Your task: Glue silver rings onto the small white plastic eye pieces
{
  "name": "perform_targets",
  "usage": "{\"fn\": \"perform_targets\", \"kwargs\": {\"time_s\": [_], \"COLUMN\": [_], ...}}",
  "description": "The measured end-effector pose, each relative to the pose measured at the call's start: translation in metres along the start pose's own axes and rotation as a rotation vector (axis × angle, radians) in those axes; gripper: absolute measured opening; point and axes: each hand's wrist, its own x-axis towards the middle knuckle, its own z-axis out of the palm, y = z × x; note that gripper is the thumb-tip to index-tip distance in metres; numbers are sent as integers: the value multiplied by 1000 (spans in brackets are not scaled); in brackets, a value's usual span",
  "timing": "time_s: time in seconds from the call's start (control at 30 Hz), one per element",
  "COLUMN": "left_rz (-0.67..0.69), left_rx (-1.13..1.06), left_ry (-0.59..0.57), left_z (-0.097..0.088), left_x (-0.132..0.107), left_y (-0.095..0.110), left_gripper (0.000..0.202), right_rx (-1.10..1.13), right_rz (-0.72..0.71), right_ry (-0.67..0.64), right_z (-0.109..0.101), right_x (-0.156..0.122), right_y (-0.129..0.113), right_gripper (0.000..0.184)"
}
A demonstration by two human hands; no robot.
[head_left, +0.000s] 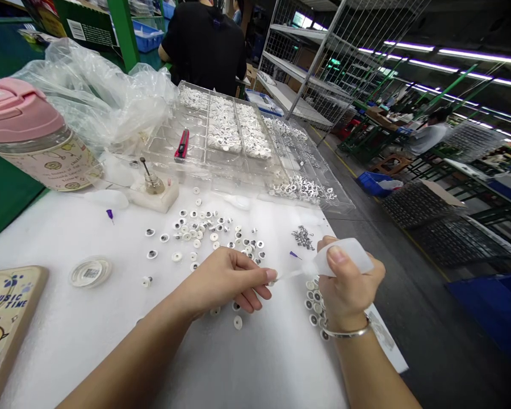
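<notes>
The right hand (348, 287) is wrapping closely around a translucent squeeze bottle (343, 257), holding it tilted so its fine nozzle is reaching toward the left hand (227, 279). The left hand is pinching narrowly at the nozzle's end, though I cannot tell whether its fingertips (271, 275) are holding anything. White discs with dark centres (204, 233) are lying scattered at 11 o'clock from the left hand, while a cluster of similar discs (315, 304) is sitting beneath the right hand. The soft, light bottle is best taken by its body, with the delicate nozzle left free; the small, light discs are likely slipping unless pinched by their edges. A clear compartment tray (238, 183) is sitting at 12 o'clock, and a pink-lidded flask (29, 133) is standing at 10 o'clock on the foam-covered worktop (111, 346)
</notes>
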Motion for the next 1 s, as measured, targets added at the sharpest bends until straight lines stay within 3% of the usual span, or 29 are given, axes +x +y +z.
{"fn": "perform_targets", "kwargs": {"time_s": [0.27,0.47,1.0], "left_rz": [-15,-21,-47], "left_rx": [55,58,19], "left_ry": [32,42,63], "left_z": [0,1,0], "left_x": [1,1,3], "left_y": [0,-2,-3], "left_gripper": [40,41,39], "right_rx": [-107,-68,-109], "right_rz": [-179,-154,-269], "right_ry": [-70,-62,-125], "right_z": [1,-1,1], "right_x": [1,2,1], "right_y": [0,-1,-2], "right_gripper": [39,34,35]}}
